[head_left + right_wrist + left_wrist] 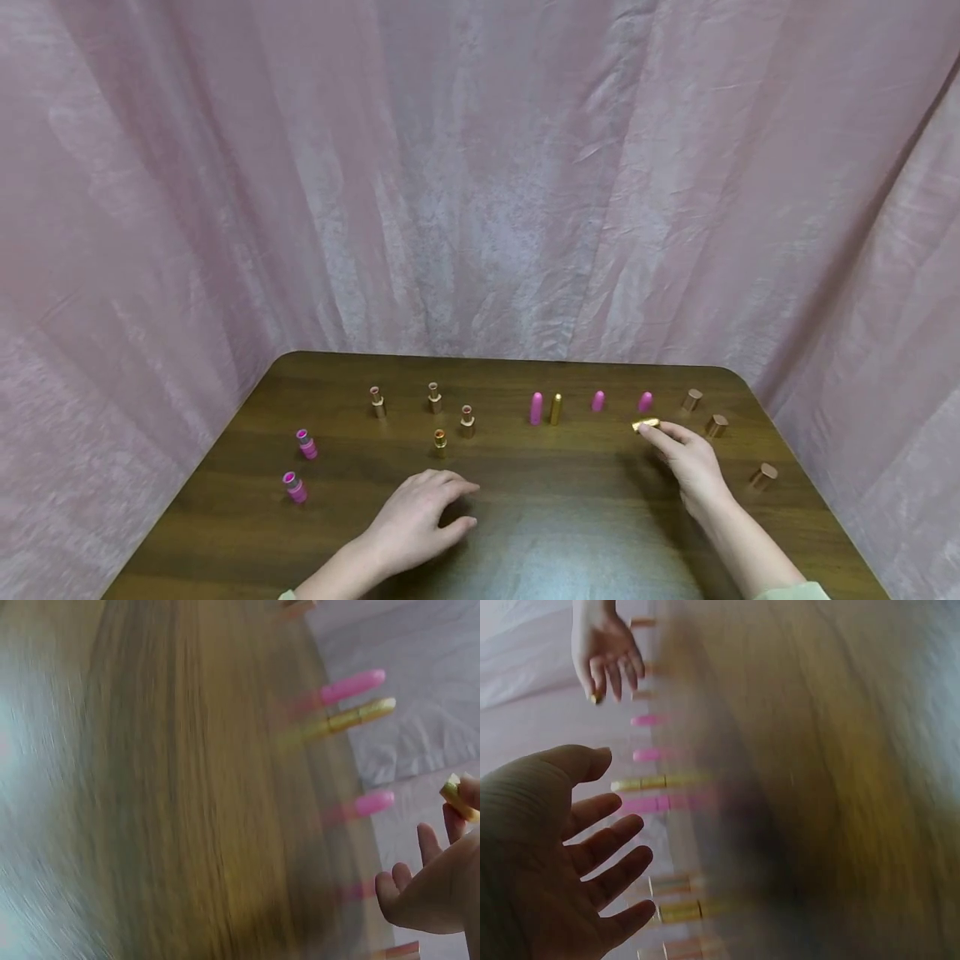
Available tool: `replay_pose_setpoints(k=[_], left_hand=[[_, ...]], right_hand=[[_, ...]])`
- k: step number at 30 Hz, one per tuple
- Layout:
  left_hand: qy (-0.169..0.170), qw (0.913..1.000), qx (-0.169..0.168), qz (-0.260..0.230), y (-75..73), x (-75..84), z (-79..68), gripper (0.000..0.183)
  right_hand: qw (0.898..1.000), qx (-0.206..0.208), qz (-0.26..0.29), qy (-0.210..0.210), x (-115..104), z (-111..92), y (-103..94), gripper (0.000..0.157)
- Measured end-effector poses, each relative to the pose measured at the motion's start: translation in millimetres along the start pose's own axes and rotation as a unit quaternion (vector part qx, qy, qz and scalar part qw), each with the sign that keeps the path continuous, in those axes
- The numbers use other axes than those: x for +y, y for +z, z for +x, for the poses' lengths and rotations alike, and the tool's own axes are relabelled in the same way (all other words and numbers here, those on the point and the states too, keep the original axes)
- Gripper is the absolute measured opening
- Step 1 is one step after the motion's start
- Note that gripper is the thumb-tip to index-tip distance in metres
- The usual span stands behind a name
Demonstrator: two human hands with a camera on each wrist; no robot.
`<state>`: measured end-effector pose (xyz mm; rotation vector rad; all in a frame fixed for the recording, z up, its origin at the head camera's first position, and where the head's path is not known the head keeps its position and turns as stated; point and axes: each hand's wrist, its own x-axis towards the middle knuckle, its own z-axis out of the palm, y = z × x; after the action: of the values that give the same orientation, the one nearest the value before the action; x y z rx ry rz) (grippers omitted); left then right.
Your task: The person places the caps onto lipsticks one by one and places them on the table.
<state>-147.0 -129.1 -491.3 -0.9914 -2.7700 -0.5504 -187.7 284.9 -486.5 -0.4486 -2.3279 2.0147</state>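
Between the thumb and fingers of the right hand [693, 467], a small, shiny gold piece [645, 425] is pinched, tilted almost level above the worktop [570, 533], whose dark surface shows streaky wood grain. The left hand [420, 521] is over the worktop, its fingers relaxed and apart, near an upright, glossy gold tube with an open top [440, 444]. Just beyond the gold piece stands a smooth, round-topped pink cap [646, 402], a matching one farther left. Right of these are three flat-topped, copper-coloured caps [717, 426] with a metallic sheen. Toward the middle, a taller, bullet-shaped pink tube [536, 408] and a slim gold tube [556, 409] stand side by side. Farther left are three copper-coloured tubes [435, 402] with narrower necks, then two pink tubes [296, 490] with silvery necks. Behind everything, a velvety pale pink curtain [480, 183] hangs in soft folds.
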Motion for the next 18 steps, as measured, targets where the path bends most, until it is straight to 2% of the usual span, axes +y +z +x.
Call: replay_pose_setpoints(k=[3,6,13,16,18], left_hand=[[-0.037,0.9992,0.013,-0.008,-6.2,-9.8,-4.7,0.036],[-0.077,0.9965,0.028,-0.01,-12.4,-19.7,-10.3,0.034],[-0.156,0.985,0.073,-0.014,-32.5,-41.4,-24.8,0.033],[-0.185,0.9792,0.081,-0.021,-37.9,-49.0,-34.9,0.033],[-0.199,0.976,0.085,-0.027,-38.9,-52.6,-41.6,0.032]], right_hand=[[0.994,-0.022,0.105,0.02,-2.2,-5.9,0.9,0.029],[0.98,-0.039,0.194,0.038,-4.1,-11.3,2.3,0.005],[0.946,-0.091,0.309,0.035,-2.8,-19.2,6.4,0.024],[0.936,-0.119,0.33,0.032,-1.5,-21.1,10.1,0.027],[0.933,-0.131,0.334,0.039,-0.9,-22.0,12.3,0.029]])
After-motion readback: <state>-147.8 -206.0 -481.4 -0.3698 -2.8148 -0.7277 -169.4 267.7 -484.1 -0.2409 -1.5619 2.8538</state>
